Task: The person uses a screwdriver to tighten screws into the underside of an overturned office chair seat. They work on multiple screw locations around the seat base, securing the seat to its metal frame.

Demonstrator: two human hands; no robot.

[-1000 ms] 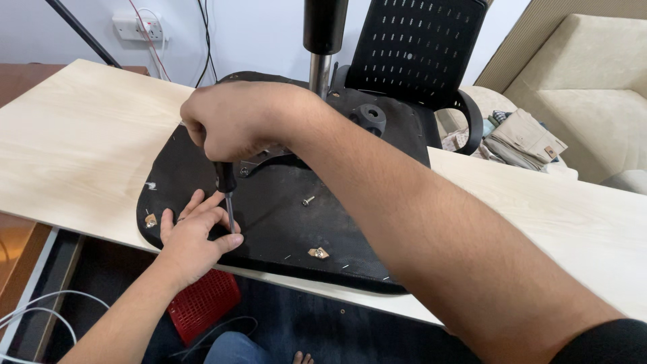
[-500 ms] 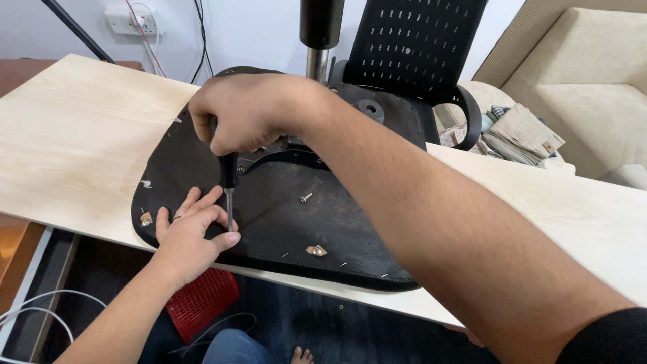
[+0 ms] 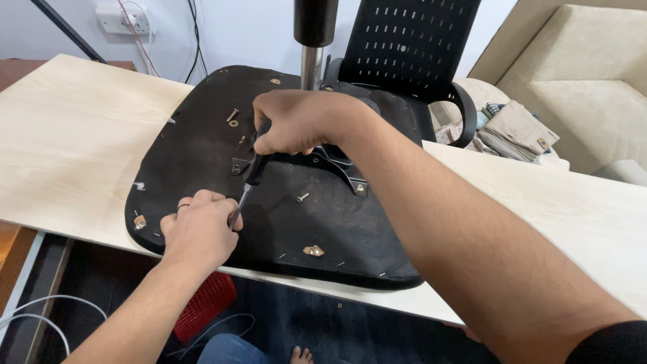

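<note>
We have our right hand [image 3: 296,123] wrapped in a closed grip around the black handle of a screwdriver [image 3: 251,176], which leans down and toward us over the upturned black chair seat [image 3: 337,229]. The seat lies underside-up on the pale wooden table [image 3: 74,135]. Our left hand [image 3: 199,230] rests on the near left part of the seat, its fingers curled in around the screwdriver's metal shaft near the tip; the tip itself is hidden behind that hand. A loose screw [image 3: 302,197] lies on the seat just right of the shaft, and another screw with a washer [image 3: 232,117] lies toward the seat's far left. The metal mounting bracket [image 3: 340,165] sits at the seat's middle, partly under our right hand, with the gas-lift column [image 3: 311,40] rising behind it. The mesh backrest [image 3: 404,47] stands at the seat's far edge.
</note>
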